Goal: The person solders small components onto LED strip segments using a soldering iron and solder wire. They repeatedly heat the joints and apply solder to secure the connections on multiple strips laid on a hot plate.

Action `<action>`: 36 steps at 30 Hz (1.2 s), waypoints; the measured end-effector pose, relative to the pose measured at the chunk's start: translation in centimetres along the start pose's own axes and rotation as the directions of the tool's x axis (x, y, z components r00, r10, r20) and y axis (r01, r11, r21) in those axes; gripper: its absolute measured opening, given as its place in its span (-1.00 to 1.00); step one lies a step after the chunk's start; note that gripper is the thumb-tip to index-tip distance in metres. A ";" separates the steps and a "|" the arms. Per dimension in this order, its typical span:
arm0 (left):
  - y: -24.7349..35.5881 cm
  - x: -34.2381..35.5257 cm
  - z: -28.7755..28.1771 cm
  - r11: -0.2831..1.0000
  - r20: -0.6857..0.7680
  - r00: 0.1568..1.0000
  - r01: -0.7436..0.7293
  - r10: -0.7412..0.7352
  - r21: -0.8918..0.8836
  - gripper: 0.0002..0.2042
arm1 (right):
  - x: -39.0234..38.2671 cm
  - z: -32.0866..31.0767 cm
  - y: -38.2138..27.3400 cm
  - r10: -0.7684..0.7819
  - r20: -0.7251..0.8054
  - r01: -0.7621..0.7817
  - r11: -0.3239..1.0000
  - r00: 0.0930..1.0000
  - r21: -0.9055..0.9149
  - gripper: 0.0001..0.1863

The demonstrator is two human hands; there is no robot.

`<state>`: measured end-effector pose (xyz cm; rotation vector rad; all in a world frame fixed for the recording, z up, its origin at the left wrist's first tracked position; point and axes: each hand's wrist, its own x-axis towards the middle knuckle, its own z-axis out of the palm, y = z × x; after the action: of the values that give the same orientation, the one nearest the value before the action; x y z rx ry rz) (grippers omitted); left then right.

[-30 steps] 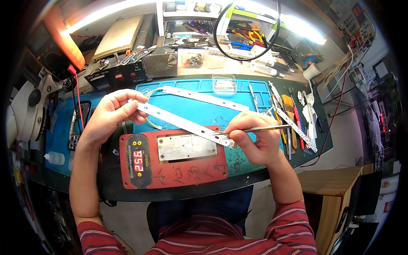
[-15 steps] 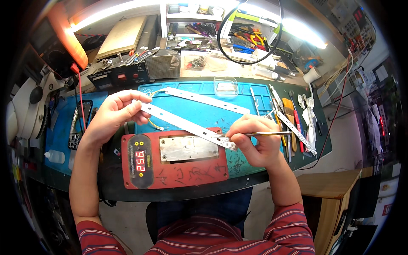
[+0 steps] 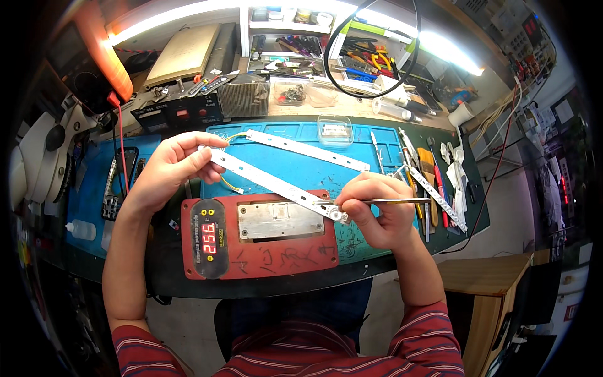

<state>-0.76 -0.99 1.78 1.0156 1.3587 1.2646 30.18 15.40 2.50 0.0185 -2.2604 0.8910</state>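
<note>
While my left hand (image 3: 178, 162) still pinches the white strip (image 3: 265, 178), my right hand (image 3: 379, 212) still grips tweezers (image 3: 416, 200) at the strip's lower end, over the red-framed plate (image 3: 279, 222); open blue mat (image 3: 286, 166) lies beyond.

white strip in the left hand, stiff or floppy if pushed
The white strip is probably fairly stiff: it looks straight from the left hand to its far end. Narrow and thin, it is likely light.
</note>
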 end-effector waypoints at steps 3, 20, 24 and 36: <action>0.1 0.0 0.0 1.000 -0.007 1.000 -0.006 0.006 -0.001 -0.68 | 0.0 0.1 0.0 -0.001 -0.001 0.001 1.000 1.000 0.005 -0.93; -0.5 0.5 0.8 0.995 -0.085 0.995 -0.061 0.054 -0.084 -0.63 | 0.1 0.2 -0.1 0.017 -0.006 -0.017 0.999 1.000 0.033 -0.95; -0.7 0.6 0.7 0.997 -0.113 0.992 -0.056 0.050 -0.054 -0.59 | 0.0 0.4 -0.1 0.041 -0.009 -0.041 0.998 0.999 0.052 -0.95; 0.1 0.2 0.2 0.991 -0.133 0.990 -0.023 0.040 0.131 -0.57 | -0.1 0.7 -0.1 0.051 -0.066 -0.051 0.999 0.997 0.004 -0.90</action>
<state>-0.59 -0.77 1.91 1.0592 1.5507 1.3023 29.85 14.83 2.11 -0.0666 -2.2070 0.9084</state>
